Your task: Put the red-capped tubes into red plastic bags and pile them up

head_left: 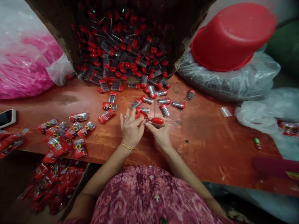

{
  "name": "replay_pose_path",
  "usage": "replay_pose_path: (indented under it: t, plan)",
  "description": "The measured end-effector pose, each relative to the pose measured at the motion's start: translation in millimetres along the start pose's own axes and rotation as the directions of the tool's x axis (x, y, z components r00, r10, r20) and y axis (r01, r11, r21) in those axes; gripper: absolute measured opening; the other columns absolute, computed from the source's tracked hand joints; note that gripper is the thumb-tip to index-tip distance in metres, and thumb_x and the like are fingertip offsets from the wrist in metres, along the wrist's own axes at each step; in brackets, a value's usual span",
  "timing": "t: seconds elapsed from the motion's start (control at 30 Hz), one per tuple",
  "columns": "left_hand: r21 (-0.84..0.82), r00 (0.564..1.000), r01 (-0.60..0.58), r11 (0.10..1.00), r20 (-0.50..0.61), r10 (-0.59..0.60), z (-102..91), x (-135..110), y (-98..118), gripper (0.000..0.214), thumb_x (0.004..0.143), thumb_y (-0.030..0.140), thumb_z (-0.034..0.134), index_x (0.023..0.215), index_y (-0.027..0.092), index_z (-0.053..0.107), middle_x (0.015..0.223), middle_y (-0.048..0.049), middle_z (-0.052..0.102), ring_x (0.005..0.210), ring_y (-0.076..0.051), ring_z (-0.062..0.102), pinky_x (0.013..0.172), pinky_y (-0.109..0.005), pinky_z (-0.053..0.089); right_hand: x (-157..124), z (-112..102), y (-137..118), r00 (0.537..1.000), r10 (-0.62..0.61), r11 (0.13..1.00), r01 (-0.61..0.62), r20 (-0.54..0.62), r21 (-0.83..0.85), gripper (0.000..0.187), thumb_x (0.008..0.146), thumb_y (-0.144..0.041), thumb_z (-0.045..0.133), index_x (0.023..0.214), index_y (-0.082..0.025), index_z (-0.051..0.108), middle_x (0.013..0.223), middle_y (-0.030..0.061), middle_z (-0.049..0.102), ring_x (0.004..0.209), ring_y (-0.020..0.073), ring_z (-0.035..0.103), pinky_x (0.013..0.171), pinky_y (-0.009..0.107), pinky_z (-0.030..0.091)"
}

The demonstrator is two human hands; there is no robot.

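My left hand (132, 130) is over the table, its thumb and forefinger pinched on a small red printed packet (141, 114). Close beside it, my right hand (160, 134) grips a small clear container with a red cap (157, 120); the cap shows above the fingers and the rest is mostly hidden. The fingertips of both hands nearly meet at the packet's edge. Whether the container touches the packet I cannot tell. Just beyond my hands lie several loose red-capped containers (164, 110) with dark contents. A red packet (106, 116) lies left of my left hand.
A tipped cardboard box (191, 31) spills red-capped containers onto the table (210, 140). Filled red packets (56, 144) pile at left, above more in a lower box. Around stand a phone (8, 118), pink-filled bag (25, 68), red tub (233, 37) and plastic bags (254, 116).
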State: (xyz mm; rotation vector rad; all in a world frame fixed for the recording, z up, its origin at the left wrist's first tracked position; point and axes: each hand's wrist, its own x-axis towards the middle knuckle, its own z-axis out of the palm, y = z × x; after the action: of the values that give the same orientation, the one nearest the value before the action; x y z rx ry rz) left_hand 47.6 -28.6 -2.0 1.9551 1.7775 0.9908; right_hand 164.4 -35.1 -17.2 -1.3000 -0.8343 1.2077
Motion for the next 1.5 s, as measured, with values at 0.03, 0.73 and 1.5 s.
replay_pose_path:
  t: [0.03,0.73,1.5]
  plan:
    - [-0.021,1.0,-0.004,1.0,0.005,0.004,1.0,-1,3,0.018,0.078,0.028,0.057,0.09,0.027,0.072,0.132,-0.0066,0.053,0.131,-0.031,0.036,0.109,-0.057,0.012,1,3,0,0.999,-0.02,1.0,0.02,-0.035,0.014,0.028,0.057,-0.032,0.077,0.073,-0.017,0.06,0.072,0.0007,0.066,0.065,0.0141,0.06,0.068,0.03,0.05]
    - [-0.77,0.846,0.498,0.399,0.33,-0.42,15.4,0,13,0.017,0.06,0.03,0.074,0.054,0.016,0.067,0.051,0.0008,0.064,0.05,-0.01,0.055,0.055,-0.022,0.046,-1,-5,2,0.994,-0.017,0.999,0.022,-0.106,0.041,0.023,0.059,-0.031,0.076,0.066,-0.018,0.059,0.061,-0.003,0.064,0.054,0.012,0.058,0.055,0.027,0.052]
    - [-0.681,0.606,0.732,0.014,0.642,-0.47,5.1,9,3,0.041,0.045,0.044,0.082,0.067,0.014,0.064,0.065,-0.001,0.068,0.061,-0.01,0.062,0.059,-0.02,0.046,1,-45,1,0.932,0.08,0.997,-0.073,0.354,-0.033,0.039,0.081,-0.052,0.042,0.096,-0.019,0.054,0.072,0.0031,0.064,0.052,0.0155,0.059,0.037,0.026,0.046]
